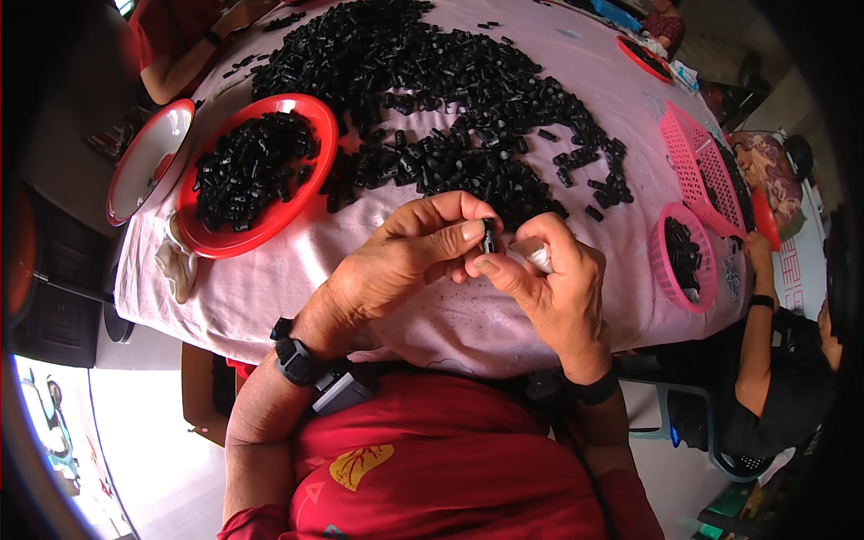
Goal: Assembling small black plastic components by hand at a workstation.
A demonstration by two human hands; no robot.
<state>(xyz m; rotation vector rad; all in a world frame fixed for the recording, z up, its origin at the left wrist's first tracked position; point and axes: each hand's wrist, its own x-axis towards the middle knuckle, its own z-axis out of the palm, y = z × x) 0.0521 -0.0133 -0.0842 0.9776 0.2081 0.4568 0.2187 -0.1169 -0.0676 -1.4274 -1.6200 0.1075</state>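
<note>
Between thumb and fingers, my left hand pinches a small black cylindrical part, held above the near side of the table. Close beside it, my right hand has its thumb near the part's lower end and a crumpled white cloth or tissue tucked in its curled fingers. Just beyond my hands spreads a large heap of similar black parts. To the left, a red plate holds more of them.
A white basin with a red rim and a pale cloth lie at the left. Pink baskets stand at the right on the pink tablecloth. Other people sit around the table, one at right, another at far left.
</note>
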